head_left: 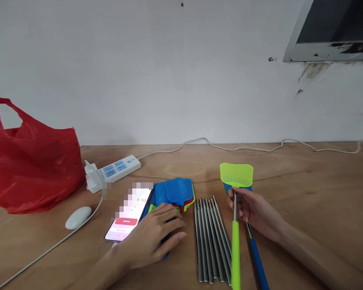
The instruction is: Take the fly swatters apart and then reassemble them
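My right hand (245, 205) pinches the metal rod of a yellow-green fly swatter (236, 174), near its mesh head. The swatter's green grip points toward me. Under it lies a blue fly swatter (258, 262), its head mostly covered by the green one. My left hand (157, 233) rests palm down over a pile of fly swatters (175, 191), thumb apart from the fingers. Blue heads top that pile, with red and yellow-green edges below. Their grips are largely hidden by the hand. Between my hands lies a row of metal rods (210, 241).
A lit phone (128, 215) lies left of the swatter pile. Farther left are a white power strip (117, 173) with a plugged-in charger, a white mouse-shaped object (78, 217) and a red plastic bag (33, 161). A white cable (242, 149) runs along the wall.
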`<state>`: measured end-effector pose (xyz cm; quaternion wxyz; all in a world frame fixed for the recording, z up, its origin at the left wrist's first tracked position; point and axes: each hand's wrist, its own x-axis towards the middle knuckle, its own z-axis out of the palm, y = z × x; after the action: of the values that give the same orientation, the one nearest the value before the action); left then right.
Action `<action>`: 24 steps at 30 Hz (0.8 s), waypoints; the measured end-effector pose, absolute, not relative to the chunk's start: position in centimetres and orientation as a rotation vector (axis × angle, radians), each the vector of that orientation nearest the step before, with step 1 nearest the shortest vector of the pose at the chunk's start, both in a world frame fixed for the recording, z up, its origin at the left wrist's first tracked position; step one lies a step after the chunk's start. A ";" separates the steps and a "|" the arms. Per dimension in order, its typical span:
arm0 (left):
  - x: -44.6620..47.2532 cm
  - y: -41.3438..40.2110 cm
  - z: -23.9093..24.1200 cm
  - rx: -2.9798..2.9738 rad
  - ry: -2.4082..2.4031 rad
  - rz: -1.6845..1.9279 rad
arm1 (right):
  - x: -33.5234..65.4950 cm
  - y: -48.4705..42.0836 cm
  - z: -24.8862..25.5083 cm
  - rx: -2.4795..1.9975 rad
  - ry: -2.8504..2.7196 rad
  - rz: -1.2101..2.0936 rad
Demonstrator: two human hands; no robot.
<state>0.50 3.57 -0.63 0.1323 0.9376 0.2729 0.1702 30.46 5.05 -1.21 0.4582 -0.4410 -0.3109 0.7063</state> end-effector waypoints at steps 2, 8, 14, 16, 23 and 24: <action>0.6 3.5 -0.5 2.706 0.796 0.491 | 30.4 5.0 -1.3 -1.015 -0.781 1.770; 0.8 3.3 -0.2 2.495 0.826 0.575 | 29.7 4.3 -1.2 -0.917 -1.045 1.757; 1.0 3.1 -0.9 2.260 1.026 0.544 | 29.4 3.5 -0.9 -0.761 -1.296 1.810; 1.0 3.1 -1.1 2.250 1.068 0.566 | 29.3 3.4 -0.8 -0.722 -1.275 1.789; 0.7 3.2 -0.8 2.305 1.085 0.678 | 30.1 4.8 -1.6 -0.914 -0.856 1.404; 0.6 3.2 -0.8 2.322 1.096 0.680 | 30.4 5.1 -2.0 -0.945 -0.812 1.323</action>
<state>0.65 3.24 -0.77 0.2404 0.8486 0.4006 0.2484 30.38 5.11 -1.97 0.6149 -0.4100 -0.3522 0.5743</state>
